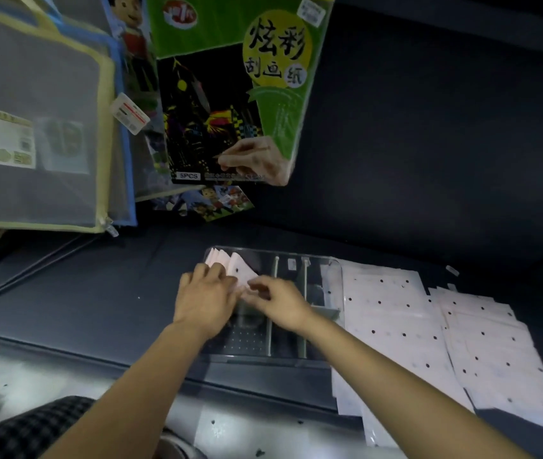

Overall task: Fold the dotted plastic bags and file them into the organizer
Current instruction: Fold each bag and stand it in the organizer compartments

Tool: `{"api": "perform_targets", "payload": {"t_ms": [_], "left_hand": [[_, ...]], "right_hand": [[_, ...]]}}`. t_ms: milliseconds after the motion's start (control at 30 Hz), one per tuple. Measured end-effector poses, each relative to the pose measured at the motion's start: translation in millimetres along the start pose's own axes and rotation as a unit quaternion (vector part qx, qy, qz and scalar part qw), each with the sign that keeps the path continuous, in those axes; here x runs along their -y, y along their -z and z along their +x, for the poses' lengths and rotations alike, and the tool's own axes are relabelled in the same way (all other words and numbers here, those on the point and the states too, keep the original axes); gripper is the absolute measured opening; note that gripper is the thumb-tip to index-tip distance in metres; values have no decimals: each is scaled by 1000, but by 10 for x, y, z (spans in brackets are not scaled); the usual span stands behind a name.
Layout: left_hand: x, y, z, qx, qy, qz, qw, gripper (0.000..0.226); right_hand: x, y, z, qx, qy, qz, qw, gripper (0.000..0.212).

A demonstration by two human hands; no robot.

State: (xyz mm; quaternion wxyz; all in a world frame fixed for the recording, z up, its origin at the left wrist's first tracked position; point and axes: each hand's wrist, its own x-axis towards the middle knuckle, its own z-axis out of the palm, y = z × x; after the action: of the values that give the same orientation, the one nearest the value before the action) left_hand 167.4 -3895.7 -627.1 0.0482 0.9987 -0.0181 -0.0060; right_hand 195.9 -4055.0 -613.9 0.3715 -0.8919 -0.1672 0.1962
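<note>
Partly done — a few folded bags (230,265) stand in the clear organizer (323,283) just beyond the left hand (205,299), which presses them with loosely bent fingers; the right hand (281,301) pinches one in, while many flat dotted bags (429,329) wait to its right

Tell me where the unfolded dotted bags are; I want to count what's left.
In the head view, the unfolded dotted bags lie spread flat right of the clear organizer, beside the right hand.
</note>
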Motion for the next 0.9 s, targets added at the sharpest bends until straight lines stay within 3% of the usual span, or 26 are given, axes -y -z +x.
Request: {"api": "perform_targets", "payload": {"t_ms": [133, 200, 267, 367, 467, 533, 600, 700, 767, 900], "left_hand": [[-120, 82, -2, -42, -8, -18, 999, 34], [-337, 137, -25, -98, -74, -70, 990, 26], [-632, 168, -73, -108, -168, -111, 974, 23], [-1165, 67, -250, 8, -287, -127, 949, 30], [-1654, -264, -552, 148, -349, -108, 919, 38], [-1867, -528, -784, 219, -359, -99, 902, 54], [-1950, -763, -960, 254, -348, -84, 898, 71], [-1957, -965, -1059, 219, -346, -49, 911, 77], [-1964, -978, -1066, 189, -356, -44, 914, 74], [-1997, -820, -973, 137, -369, -148, 907, 64]], "right_hand": [[-443, 405, -648, -120, 38, 47, 991, 26], [-864, 617, -1064, -143, 3, -11, 990, 25], [-1322, 764, -1512, -144, -59, -115, 981, 28], [-1877, 836, -2136, -78, -112, -220, 966, 51], [-2180, 820, -2566, 28, -109, -290, 950, 72], [-2284, 776, -2707, 35, -65, -337, 939, 63], [-2322, 736, -2741, -26, -9, -352, 935, 42], [-2332, 739, -2710, -95, 42, -318, 942, 22], [-2327, 768, -2691, -68, 27, -284, 956, 7], [-2207, 929, -2701, 42, -13, -170, 984, 20]]}}
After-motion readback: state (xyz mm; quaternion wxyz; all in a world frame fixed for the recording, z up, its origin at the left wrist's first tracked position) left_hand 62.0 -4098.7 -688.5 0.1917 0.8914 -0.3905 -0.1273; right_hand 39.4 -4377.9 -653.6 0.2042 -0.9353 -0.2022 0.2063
